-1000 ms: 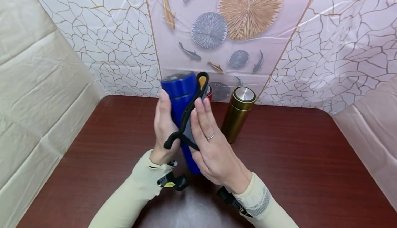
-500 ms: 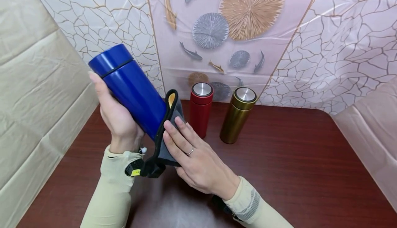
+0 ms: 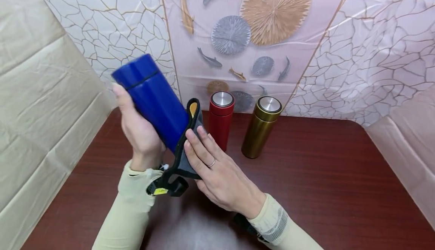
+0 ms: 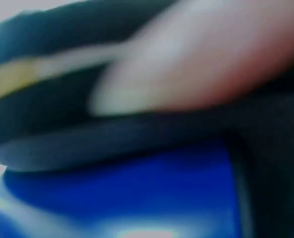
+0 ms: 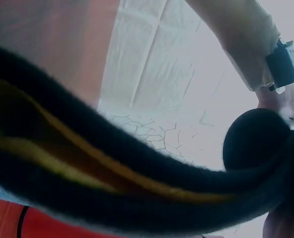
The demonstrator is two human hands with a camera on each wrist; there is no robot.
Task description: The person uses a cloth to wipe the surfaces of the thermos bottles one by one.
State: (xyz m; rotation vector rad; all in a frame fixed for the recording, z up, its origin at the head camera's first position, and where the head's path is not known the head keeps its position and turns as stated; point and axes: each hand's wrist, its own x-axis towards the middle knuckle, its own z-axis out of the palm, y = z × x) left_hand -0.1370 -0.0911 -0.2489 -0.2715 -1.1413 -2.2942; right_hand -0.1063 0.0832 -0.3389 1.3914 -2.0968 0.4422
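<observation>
Blue flask [image 3: 159, 108]: shifted slightly rightward since half a second ago; now raised over the worktop [image 3: 326, 182], tilted, cap [image 3: 134, 71] up and leftward, base hidden by grey cloth [image 3: 185, 167] and right hand [image 3: 222, 180].
Smooth sides: could slip if the cloth pushes harder than the left hand [image 3: 141, 135] grips.
Blue finish: plain, glossy, dark-lined beneath the cap.
Left hand: wrapped around the flask's side.
Right hand: straight fingers pressing the black-edged cloth; thumb unclear.
Standing flasks: red flask [image 3: 220, 129] and gold flask [image 3: 259, 135], upright, apart.
</observation>
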